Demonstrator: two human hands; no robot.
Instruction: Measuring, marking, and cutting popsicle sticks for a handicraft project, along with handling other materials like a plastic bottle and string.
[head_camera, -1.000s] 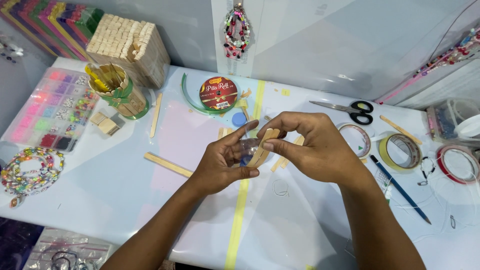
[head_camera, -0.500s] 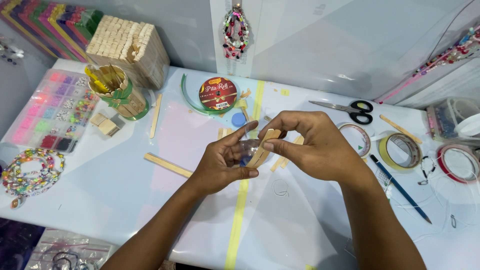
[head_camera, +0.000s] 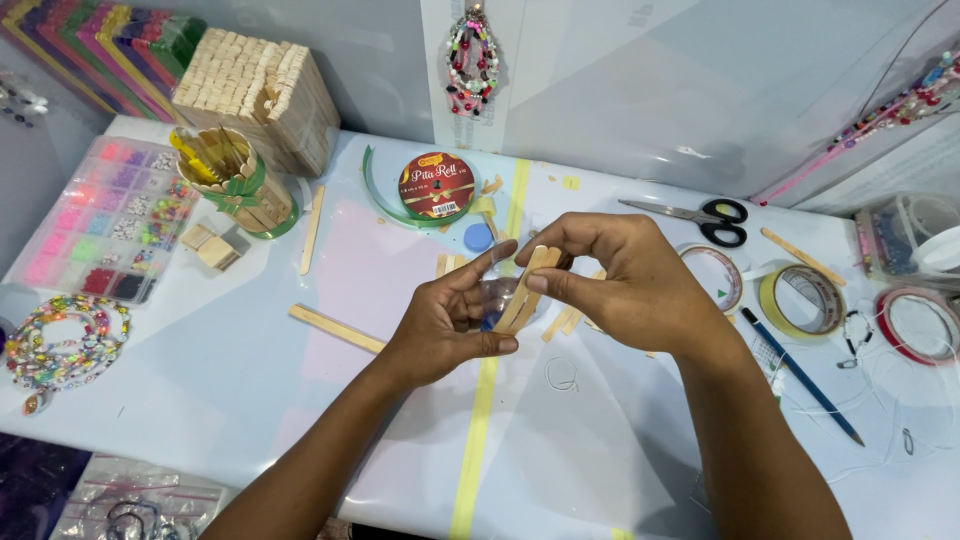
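Observation:
Above the middle of the white table (head_camera: 200, 390), my left hand (head_camera: 445, 325) and my right hand (head_camera: 625, 285) meet. Together they pinch a couple of flat wooden craft sticks (head_camera: 527, 285) held side by side and tilted. My right thumb and forefinger grip the sticks' upper part; my left fingers hold their lower end. A small clear piece, partly hidden by my fingers, sits against the sticks by my left hand. More loose sticks (head_camera: 565, 322) lie on the table under my hands.
A single stick (head_camera: 335, 328) lies left of my hands. Behind stand a stick-built block (head_camera: 255, 95), a stick cup (head_camera: 235, 180), a ribbon spool (head_camera: 437, 186) and a bead box (head_camera: 105, 215). Scissors (head_camera: 695, 215), tape rolls (head_camera: 800, 298) and a pen (head_camera: 800, 375) lie to the right.
My hands have barely shifted; my fingers have adjusted their pinch on the sticks slightly. Nothing else on the table has moved.

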